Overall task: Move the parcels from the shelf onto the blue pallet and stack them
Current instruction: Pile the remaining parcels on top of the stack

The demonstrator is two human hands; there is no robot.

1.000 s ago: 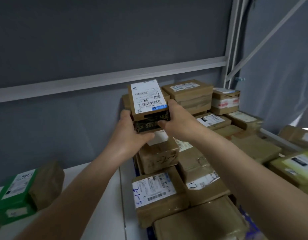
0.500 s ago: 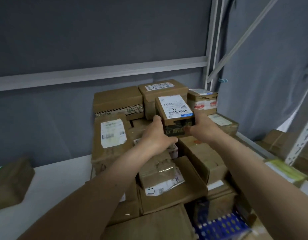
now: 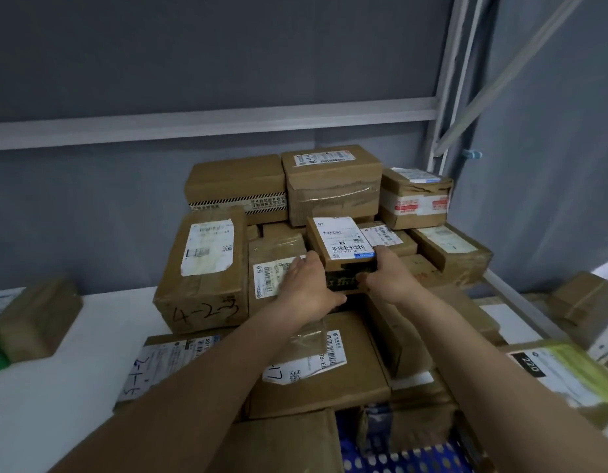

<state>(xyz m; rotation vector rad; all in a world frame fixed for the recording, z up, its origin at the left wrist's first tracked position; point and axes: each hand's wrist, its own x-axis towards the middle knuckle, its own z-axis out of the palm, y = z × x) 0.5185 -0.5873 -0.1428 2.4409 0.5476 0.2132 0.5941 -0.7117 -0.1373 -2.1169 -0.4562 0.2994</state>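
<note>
A small brown parcel [image 3: 340, 244] with a white barcode label on top is held between both my hands, low over the middle of a stack of cardboard parcels. My left hand [image 3: 306, 288] grips its left near corner; my right hand [image 3: 386, 276] grips its right near side. The stack rises in tiers toward the wall, with three bigger boxes on top at the back [image 3: 331, 182]. A corner of the blue pallet [image 3: 401, 459] shows under the stack at the bottom edge. Whether the held parcel rests on the boxes below, I cannot tell.
A white surface [image 3: 74, 370] lies left of the stack with a brown parcel [image 3: 36, 319] on it. Right of the stack, more parcels lie, one with a green-and-white label [image 3: 565, 373]. A white metal shelf frame [image 3: 449, 80] and grey wall stand behind.
Both hands carried the small labelled parcel rightward and down toward the middle of the stack. My view swung right, bringing the tall boxes at the back into full sight.
</note>
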